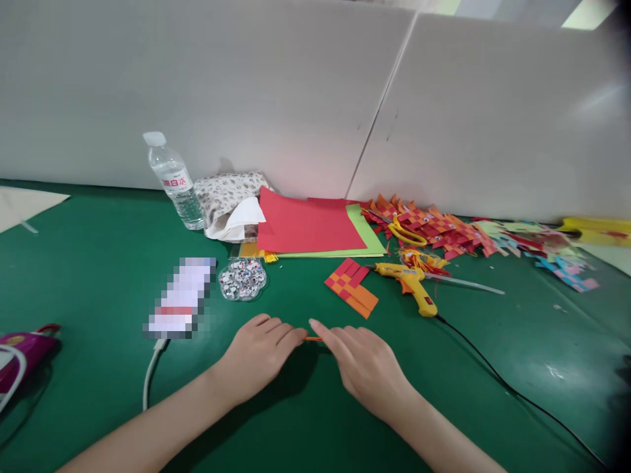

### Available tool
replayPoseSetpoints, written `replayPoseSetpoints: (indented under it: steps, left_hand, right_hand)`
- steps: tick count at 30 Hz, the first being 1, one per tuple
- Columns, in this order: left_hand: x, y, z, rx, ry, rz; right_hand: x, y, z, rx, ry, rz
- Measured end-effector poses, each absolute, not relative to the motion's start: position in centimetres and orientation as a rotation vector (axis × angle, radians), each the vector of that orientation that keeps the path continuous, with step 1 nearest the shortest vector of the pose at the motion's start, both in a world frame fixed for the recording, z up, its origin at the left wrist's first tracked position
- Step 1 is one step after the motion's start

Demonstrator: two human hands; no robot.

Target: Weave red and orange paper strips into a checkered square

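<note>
A thin orange paper strip (314, 339), seen nearly edge-on, spans the small gap between my two hands, low over the green table. My left hand (266, 351) is closed and pinches its left end. On the other end my right hand (367, 364) is closed too, with its index finger stretched out above the strip; the fingers underneath are hidden. Just beyond the hands lies a woven red and orange paper piece (351, 288) with loose strips at its ends. To its right rests a yellow glue gun (407, 281) with a clear glue stick.
Behind lie red paper sheets (310, 223), a tissue pouch (231, 197), a water bottle (175, 180) and a clear case of googly eyes (242, 280). Woven paper fish (438, 226) and yellow scissors (407, 233) are back right. A phone (182, 299) on a cable is left.
</note>
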State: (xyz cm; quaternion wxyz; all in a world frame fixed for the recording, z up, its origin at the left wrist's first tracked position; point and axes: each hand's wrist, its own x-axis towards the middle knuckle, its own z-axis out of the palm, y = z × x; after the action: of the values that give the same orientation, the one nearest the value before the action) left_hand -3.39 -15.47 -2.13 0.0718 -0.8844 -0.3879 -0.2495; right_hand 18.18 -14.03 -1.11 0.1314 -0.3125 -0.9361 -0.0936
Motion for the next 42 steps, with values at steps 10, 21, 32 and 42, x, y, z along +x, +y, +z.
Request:
replayPoseSetpoints:
  steps: [10,21,32,42]
  left_hand:
    - [-3.1,-16.1,-1.9,-2.724,-1.079,-0.844]
    - [-3.2,-15.8,-1.6,-2.724,-1.191,-0.772]
    - [-3.8,-15.7,-1.4,-2.696,-1.218,-0.864]
    - [-4.1,-15.2,-1.4,-2.634,-1.318,-0.919]
  right_hand:
    - [17.3,-14.9,-1.1,-0.806,-2.632,-0.325]
    - [18.2,-14.8,-0.7,-0.847,-2.611,-0.150]
    - [18.8,-14.2,-0.7,-0.984,-2.559,-0.069]
    - [19.7,-13.6,-0.7,-1.099,-2.467,-0.145]
